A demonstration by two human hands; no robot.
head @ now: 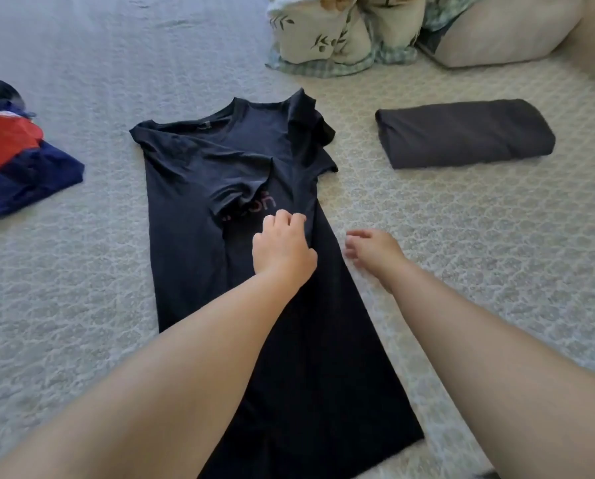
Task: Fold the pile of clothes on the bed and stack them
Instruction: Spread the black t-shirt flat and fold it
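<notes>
A dark navy T-shirt (199,257) lies lengthwise on the bed, collar away from me, both sleeves and sides folded inward over pink lettering. My left hand (282,247) rests on the shirt's right folded edge with its fingers curled, seemingly pinching the cloth. My right hand (372,252) hovers just right of the shirt over the bedspread, fingers loosely bent and holding nothing. A folded dark grey garment (465,133) lies to the right. A loose pile of navy and red clothes (16,157) sits at the left edge.
The pale patterned bedspread (479,257) covers the whole bed. Leaf-print and checked bedding (327,36) is bunched at the far side, with a beige pillow (503,32) at the far right.
</notes>
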